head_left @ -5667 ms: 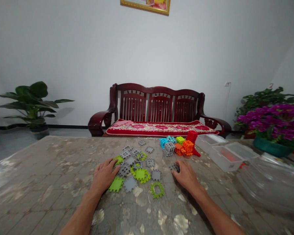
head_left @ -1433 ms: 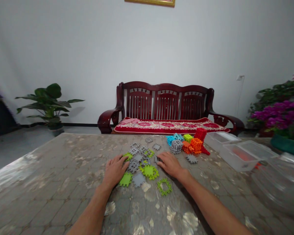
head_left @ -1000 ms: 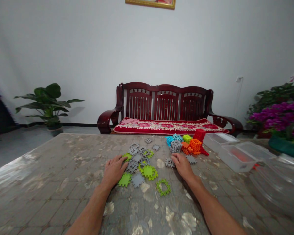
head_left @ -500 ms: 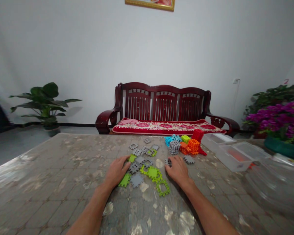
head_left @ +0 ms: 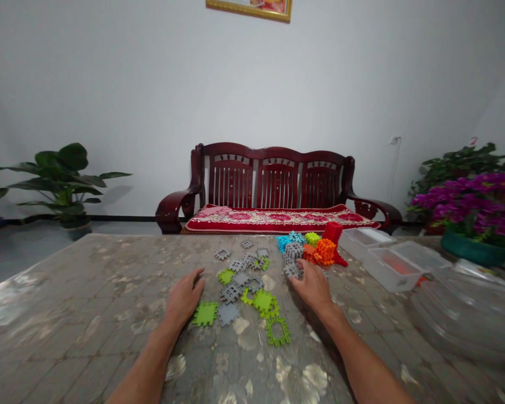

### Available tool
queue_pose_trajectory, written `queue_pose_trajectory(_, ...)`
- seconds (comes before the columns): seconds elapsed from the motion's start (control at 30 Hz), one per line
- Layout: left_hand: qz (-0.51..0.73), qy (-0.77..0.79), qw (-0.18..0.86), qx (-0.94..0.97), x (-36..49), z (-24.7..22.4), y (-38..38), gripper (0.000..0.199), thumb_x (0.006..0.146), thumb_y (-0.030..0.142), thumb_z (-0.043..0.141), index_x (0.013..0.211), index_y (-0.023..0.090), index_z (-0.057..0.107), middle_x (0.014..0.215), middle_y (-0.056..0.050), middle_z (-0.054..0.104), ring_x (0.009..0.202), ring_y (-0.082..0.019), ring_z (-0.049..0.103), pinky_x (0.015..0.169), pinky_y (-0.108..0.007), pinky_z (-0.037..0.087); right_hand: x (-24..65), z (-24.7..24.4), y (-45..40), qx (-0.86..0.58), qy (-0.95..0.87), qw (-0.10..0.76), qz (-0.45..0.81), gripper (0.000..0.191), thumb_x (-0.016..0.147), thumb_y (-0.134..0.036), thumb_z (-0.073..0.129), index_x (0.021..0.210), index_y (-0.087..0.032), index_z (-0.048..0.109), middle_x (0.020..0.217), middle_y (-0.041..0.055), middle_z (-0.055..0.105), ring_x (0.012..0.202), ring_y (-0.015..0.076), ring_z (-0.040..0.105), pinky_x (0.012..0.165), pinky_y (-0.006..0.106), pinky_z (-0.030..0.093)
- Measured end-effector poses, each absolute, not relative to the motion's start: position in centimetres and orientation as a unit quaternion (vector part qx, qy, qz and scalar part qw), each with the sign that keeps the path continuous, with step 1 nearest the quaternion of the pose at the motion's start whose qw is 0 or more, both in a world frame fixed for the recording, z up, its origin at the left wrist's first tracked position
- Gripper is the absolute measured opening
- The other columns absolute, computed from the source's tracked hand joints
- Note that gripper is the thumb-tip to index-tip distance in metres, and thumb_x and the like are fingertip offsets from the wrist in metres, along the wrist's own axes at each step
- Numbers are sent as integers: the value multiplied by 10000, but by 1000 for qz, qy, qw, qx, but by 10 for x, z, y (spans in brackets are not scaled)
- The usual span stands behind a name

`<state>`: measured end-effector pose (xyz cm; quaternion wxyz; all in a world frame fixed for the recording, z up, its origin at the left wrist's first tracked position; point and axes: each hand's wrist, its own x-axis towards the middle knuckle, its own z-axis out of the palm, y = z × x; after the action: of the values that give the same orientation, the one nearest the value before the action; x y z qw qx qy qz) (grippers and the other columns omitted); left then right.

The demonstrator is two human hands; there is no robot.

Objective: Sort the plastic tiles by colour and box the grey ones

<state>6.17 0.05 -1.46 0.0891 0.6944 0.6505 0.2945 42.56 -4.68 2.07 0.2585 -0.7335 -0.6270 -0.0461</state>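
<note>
Fingers, left: the left hand (head_left: 180, 300) is lying flat and spread on the tabletop (head_left: 67, 314), holding nothing, just left of a green tile (head_left: 205, 313).
Fingers, right: the right hand (head_left: 313, 286) is curling its fingertips over a grey tile (head_left: 293, 271) at centre frame; whether it is pinching the tile I cannot tell.
Loose tiles: roughly a dozen grey and five green ones are lying scattered between the hands, including one open green frame (head_left: 278, 331) lower down.
Built cubes: about six are clustering in blue, grey, green, orange and red (head_left: 315, 247) just beyond the right hand.
Boxes: two clear plastic boxes (head_left: 382, 261) are sitting at centre right.
Room: a dark wooden bench (head_left: 273, 185) is standing against the white wall; a leafy plant (head_left: 59, 177) is at left, purple flowers (head_left: 471, 205) at right.
</note>
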Motion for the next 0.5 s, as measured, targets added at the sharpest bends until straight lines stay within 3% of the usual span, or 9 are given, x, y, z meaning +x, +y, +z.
queue_pose_trajectory(0.27, 221, 659, 27, 719, 61, -5, -5, 412, 924, 308, 433, 1211, 206, 709, 1291, -79, 725, 1210, -237, 654, 1082, -368, 464, 492, 26, -50, -825, -498, 259, -61, 528, 820, -425, 651, 1298, -201, 632, 1131, 125, 738, 1048, 299, 677, 830, 375, 492)
queue_pose_trajectory(0.5, 197, 660, 7, 725, 62, -6, -6, 417, 935, 311, 421, 1211, 227, 721, 1339, -88, 693, 1273, -244, 615, 1112, -392, 438, 498, 16, -52, -817, -518, 247, -51, 553, 817, -394, 639, 1332, -193, 610, 1141, 112, 734, 1092, 288, 665, 873, 372, 486)
